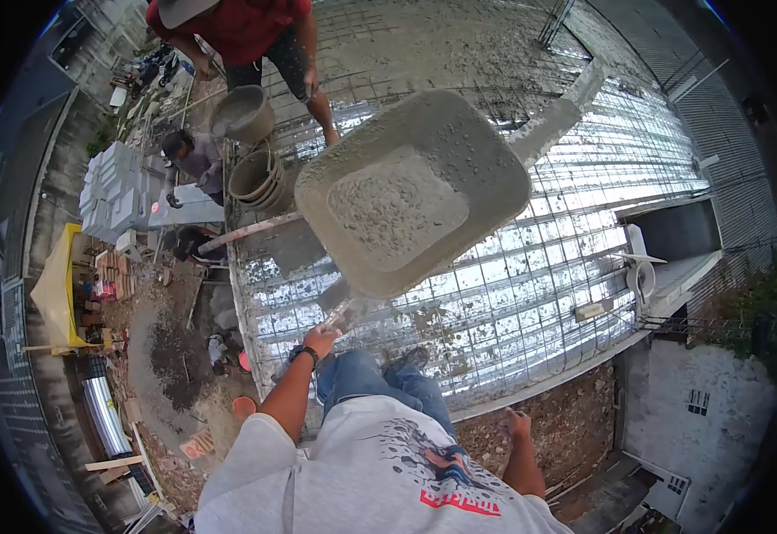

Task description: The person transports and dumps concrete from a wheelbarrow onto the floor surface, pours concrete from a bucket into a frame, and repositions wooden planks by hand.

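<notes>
Matt grey rounded tub (pixel 464 125), rough grey pebbly concrete (pixel 393 209), glossy silver ribbed metal sheeting (pixel 531 245), matt pale-grey cloth shirt (pixel 353 463)

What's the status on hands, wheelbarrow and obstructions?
Left hand near wheelbarrow, grip unclear; right hand apparently empty. Wheelbarrow holds concrete mix. Stacked buckets and red-shirted co-worker close, upper left.

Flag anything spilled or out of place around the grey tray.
Grey splotches spatter the shiny metal decking, seen between the tray and the person's jeans. They look like stray drops of the tray's mix, though such spatter may be ordinary here. Nothing else there clearly stands out.
</notes>
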### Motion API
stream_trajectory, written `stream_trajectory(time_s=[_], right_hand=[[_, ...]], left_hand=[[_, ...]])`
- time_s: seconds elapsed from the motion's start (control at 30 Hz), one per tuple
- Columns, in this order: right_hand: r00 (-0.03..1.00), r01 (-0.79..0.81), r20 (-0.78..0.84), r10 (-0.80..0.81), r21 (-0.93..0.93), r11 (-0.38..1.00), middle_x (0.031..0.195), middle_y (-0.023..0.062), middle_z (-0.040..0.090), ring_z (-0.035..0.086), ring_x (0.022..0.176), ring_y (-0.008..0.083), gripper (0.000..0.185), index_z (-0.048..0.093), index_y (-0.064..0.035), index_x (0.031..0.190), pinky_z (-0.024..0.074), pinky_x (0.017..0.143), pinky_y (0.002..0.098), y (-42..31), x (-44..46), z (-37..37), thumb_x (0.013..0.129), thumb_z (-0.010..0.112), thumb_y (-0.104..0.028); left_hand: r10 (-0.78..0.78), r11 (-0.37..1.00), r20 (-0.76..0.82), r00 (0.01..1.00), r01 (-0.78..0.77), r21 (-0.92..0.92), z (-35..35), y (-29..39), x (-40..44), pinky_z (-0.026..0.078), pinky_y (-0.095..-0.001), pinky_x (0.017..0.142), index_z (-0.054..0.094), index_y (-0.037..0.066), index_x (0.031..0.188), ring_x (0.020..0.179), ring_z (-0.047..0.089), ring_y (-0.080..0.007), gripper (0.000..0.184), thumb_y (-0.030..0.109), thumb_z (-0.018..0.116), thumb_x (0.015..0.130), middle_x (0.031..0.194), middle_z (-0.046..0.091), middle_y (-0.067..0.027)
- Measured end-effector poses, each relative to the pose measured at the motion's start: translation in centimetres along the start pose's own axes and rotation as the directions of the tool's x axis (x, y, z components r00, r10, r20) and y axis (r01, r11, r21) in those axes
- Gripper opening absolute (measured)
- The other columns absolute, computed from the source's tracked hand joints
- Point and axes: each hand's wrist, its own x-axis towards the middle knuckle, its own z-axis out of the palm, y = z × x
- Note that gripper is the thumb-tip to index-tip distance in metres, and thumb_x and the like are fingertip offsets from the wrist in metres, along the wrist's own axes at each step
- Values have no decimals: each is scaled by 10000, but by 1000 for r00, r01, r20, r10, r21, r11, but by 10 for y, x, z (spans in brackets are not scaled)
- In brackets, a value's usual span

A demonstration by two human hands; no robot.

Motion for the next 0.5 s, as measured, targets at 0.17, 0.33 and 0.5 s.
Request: stream_trajectory(time_s=[0.17, 0.33, 0.5], right_hand=[[999, 47, -1, -47, -9, 999, 634, 78, 573, 509, 441, 177, 231, 602, -17, 832, 395, 371, 324, -54, 49, -51, 834, 664, -239], [994, 97, 54, -96, -10, 995, 756, 96, 634, 644, 654, 203, 302, 591, -1, 962, 467, 469, 293, -162, 81, -48, 829, 677, -258], [968, 201, 168, -186, -72, 977, 772, 113, 650, 648, 633, 201, 349, 565, 5, 1033, 471, 461, 295, -259, 146, -50, 831, 673, -259]], left_hand=[[-22, 1000, 23, 999, 23, -21, 48, 68, -26, 482, -347, 839, 628, 10, 1094, 943, 647, -265, 553, 446, 690, 759, 991, 678, -162], [-188, 955, -25, 982, 188, 228, 86, 2, 9, 486, -355, 811, 627, -5, 1077, 927, 624, -263, 586, 476, 689, 747, 1021, 650, -175], [-92, 864, -47, 995, 103, 492, 132, -17, 38, 501, -371, 752, 626, -31, 1031, 877, 642, -251, 605, 489, 703, 732, 971, 661, -176]])
